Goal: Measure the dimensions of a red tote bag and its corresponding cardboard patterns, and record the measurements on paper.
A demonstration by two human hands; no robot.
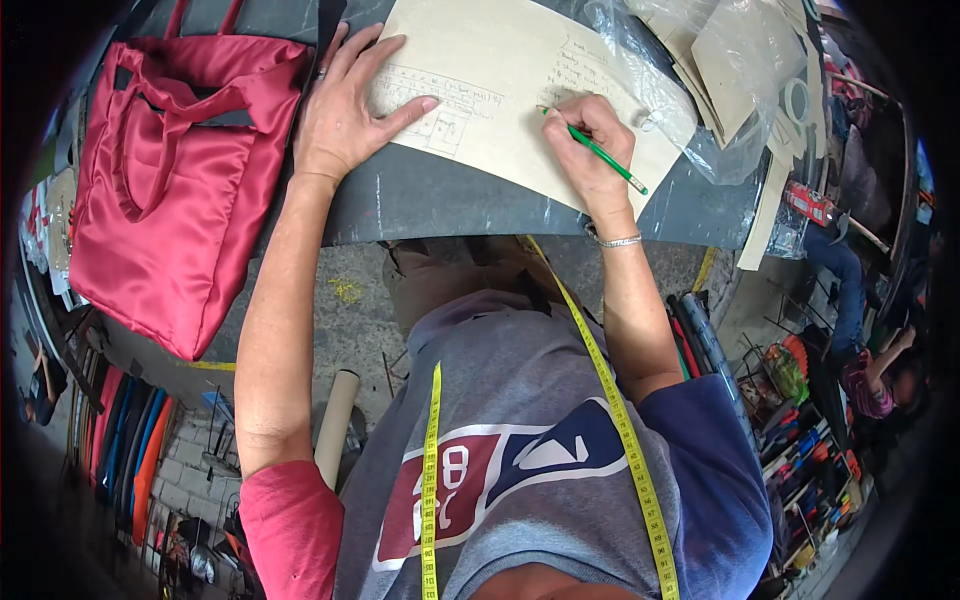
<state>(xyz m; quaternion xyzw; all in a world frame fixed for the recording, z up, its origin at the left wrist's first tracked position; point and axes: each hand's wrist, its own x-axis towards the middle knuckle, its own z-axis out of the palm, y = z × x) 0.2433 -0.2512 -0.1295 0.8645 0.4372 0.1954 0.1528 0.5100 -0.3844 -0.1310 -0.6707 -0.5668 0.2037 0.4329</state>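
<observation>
A large cream sheet of paper lies at an angle on the dark table, with pencil notes and a ruled sketch on it. My left hand rests flat at the sheet's left edge, thumb stretched toward the sketch and fingers apart. In my right hand is a green pencil, its tip at the paper beside several handwritten lines. Left of my left hand, a shiny dark red fabric bag with handles lies on the table and hangs past its near edge.
Clear plastic wrap and cut card pieces are heaped at the table's right. A yellow measuring tape hangs down my front. Fabric rolls stand at lower left; another person is at the far right.
</observation>
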